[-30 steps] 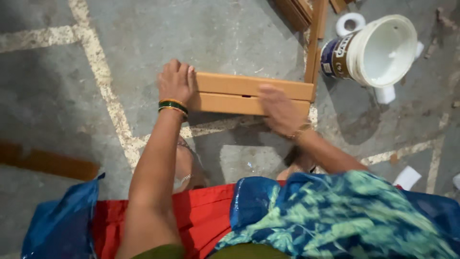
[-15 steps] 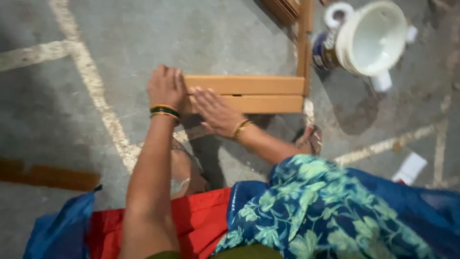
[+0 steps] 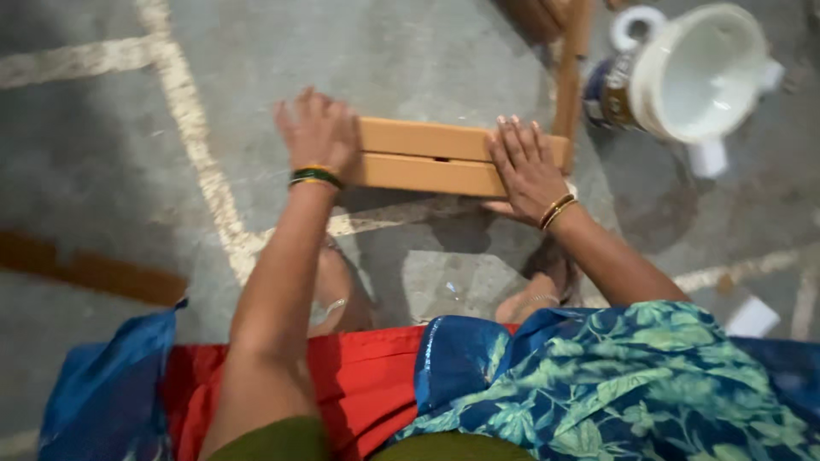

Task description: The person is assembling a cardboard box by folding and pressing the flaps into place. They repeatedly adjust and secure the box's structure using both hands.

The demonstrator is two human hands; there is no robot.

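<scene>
Grey concrete floor (image 3: 410,68) crossed by pale painted lines. White plastic bucket (image 3: 696,72) lying on side, upper right, just beside upright wooden slat (image 3: 571,81). 2 light-brown wooden planks (image 3: 427,158) laid side by side on floor, centre. L hand (image 3: 318,132) spread flat, pressed on planks' left end, nothing gripped. R hand (image 3: 525,166) spread flat, fingers wide, pressed on planks' right part. Green-gold bangles (image 3: 314,177) worn on L wrist.
</scene>
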